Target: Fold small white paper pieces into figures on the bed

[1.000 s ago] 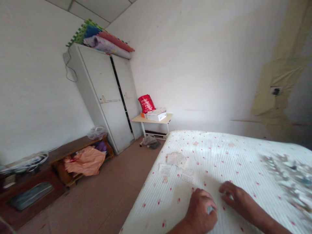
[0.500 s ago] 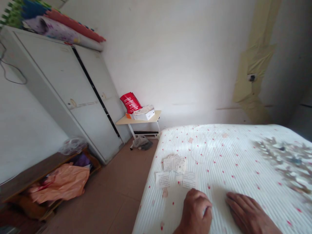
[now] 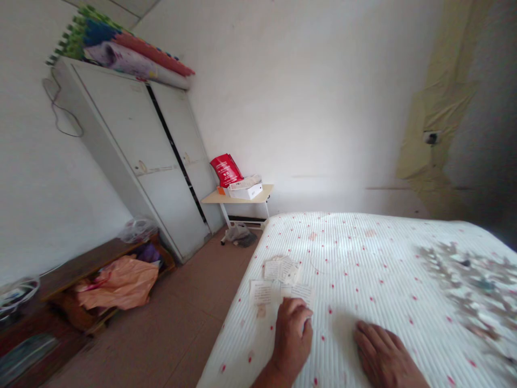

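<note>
Head view: the open shelf contains orange plastic. Near the bed's front edge, left hand curls, grip unclear; right hand lies flat, released.

L hand curled, R hand flat

Underside of left hand hidden

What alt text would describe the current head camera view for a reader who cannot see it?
The left hand curls beside small printed papers and the right hand rests flat on a white, red-spotted bed. Blurred pale pieces lie at right; behind stand a grey cabinet and a small table holding a red bag.
</note>
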`<state>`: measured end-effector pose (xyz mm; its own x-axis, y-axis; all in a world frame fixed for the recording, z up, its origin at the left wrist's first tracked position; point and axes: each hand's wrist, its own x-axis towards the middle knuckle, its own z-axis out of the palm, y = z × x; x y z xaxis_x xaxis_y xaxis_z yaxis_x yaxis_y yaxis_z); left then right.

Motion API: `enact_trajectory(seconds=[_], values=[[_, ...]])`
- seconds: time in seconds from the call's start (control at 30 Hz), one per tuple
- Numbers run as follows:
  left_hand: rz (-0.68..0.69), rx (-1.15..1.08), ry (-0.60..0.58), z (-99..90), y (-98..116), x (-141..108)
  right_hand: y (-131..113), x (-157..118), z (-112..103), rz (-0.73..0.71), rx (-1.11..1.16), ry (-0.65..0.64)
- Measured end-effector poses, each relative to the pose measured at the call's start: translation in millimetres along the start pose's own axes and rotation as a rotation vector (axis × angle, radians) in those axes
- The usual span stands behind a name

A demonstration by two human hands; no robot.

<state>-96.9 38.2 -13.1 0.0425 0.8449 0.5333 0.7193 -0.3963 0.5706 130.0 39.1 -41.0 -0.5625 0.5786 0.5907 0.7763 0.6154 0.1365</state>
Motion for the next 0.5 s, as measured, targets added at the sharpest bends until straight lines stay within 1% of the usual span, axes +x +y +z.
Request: enact_trajectory(seconds=[0.03, 0.17, 0.27, 0.33, 0.4, 0.5], values=[[-0.031, 0.029, 0.022, -0.8, -2.6, 0.5, -0.5, 0.3, 0.5, 0.001, -0.003, 0.010], [-0.134, 0.166, 0.045, -3.2, -9.3, 2.8, -3.7, 0.5, 3.0, 0.018, 0.004, 0.030], [-0.156, 0.249, -0.024, -2.3, -8.7, 5.1, -5.8, 1.5, 4.1, 0.047, 0.024, -0.007], [-0.171, 0.297, -0.069, -0.6, -6.9, 6.8, -6.2, 2.6, 4.2, 0.041, 0.053, -0.070], [-0.173, 0.335, -0.114, 1.3, -4.9, 8.5, -5.3, 3.3, 4.1, 0.045, 0.074, -0.093], [-0.182, 0.377, -0.150, 3.0, -1.9, 10.5, -2.7, 3.4, 3.9, 0.016, 0.089, -0.109]])
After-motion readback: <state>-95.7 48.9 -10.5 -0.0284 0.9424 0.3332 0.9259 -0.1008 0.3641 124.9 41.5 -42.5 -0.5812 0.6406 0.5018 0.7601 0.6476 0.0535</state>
